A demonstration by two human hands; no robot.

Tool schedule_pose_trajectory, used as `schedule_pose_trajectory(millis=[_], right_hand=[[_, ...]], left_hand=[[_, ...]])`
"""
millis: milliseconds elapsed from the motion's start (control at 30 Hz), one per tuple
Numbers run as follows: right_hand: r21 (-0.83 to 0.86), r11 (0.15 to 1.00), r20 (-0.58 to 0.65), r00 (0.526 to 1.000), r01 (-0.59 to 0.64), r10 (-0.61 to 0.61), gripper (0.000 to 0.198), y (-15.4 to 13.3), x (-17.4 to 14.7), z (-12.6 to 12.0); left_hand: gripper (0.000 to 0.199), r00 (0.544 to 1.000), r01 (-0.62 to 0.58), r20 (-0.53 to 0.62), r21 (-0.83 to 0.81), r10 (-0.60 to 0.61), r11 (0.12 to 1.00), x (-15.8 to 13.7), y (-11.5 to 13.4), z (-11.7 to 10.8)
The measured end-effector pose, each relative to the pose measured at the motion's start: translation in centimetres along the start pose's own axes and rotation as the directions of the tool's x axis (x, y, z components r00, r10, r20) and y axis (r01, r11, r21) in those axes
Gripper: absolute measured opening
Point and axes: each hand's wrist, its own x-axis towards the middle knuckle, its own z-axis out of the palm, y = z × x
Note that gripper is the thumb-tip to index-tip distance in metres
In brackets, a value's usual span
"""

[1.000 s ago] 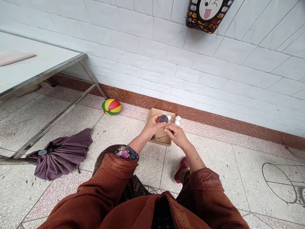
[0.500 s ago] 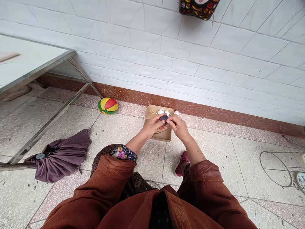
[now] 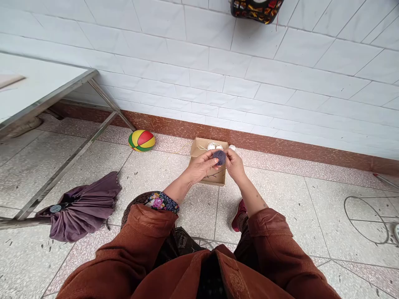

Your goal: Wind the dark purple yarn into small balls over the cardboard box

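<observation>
A small dark purple ball of yarn (image 3: pixel 220 158) is held by my left hand (image 3: pixel 201 166), thumb on its near side and fingers around its left. My right hand (image 3: pixel 234 165) is closed in a pinch at the ball's right edge; what lies between its fingertips is too small to make out. Below both hands, an open cardboard box (image 3: pixel 215 179) sits on the floor with thin dark strands inside. White yarn balls (image 3: pixel 211 146) with loose pale strands lie at the box's far end, partly hidden. Another white ball (image 3: pixel 232 148) rests just right of it.
A colourful ball (image 3: pixel 141 140) lies by the leg of a metal-framed table (image 3: pixel 93 74) at left. Below it is a folded purple umbrella (image 3: pixel 84 207). The tiled wall (image 3: pixel 193 62) rises behind the box. A wire stand (image 3: pixel 368 219) is at the right.
The yarn ball has turned and shows more fully in my left hand. My right hand has moved from the ball's near side to its right, far edge.
</observation>
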Motion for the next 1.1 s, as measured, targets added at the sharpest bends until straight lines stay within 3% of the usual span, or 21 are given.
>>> schedule_pose_trajectory(millis=[267, 433, 600, 667, 800, 967, 1100], right_hand=[[-0.106, 0.981, 0.077, 0.985, 0.164, -0.157, 0.025, -0.4, -0.8, 0.4], [-0.106, 0.938, 0.208, 0.930, 0.329, -0.303, 0.026, -2.8, -0.3, 0.2], [-0.141, 0.913, 0.121, 0.922, 0.383, -0.368, 0.028, -5.0, 1.6, -0.8], [-0.123, 0.924, 0.032, 0.932, 0.363, -0.362, 0.030, -5.1, 2.3, -1.5], [-0.073, 0.973, -0.107, 0.968, 0.220, -0.227, 0.032, -4.1, 3.2, -2.4], [-0.016, 0.996, -0.110, 0.990, 0.085, -0.086, 0.029, -2.7, 3.1, -2.4], [0.011, 1.000, -0.114, 0.993, 0.005, -0.004, 0.028, -2.1, 2.7, -2.0]], left_hand=[[0.038, 0.999, -0.034, -0.033, -0.151, 0.030, 0.988, 2.4, 2.1, -2.2], [0.038, 0.986, -0.053, -0.163, -0.120, 0.033, 0.991, 4.9, 3.4, -4.1], [0.037, 0.964, -0.032, -0.266, -0.047, 0.019, 0.998, 6.3, 3.6, -4.2], [0.038, 0.965, -0.013, -0.263, -0.012, 0.009, 1.000, 6.1, 3.0, -3.7], [0.050, 0.993, 0.007, -0.114, 0.045, -0.002, 0.999, 5.1, 1.1, -2.1], [0.061, 0.993, 0.116, 0.015, -0.059, -0.115, 0.991, 4.1, -0.6, -0.8], [0.060, 0.993, 0.111, 0.038, -0.129, -0.107, 0.985, 3.7, 0.0, -0.3]])
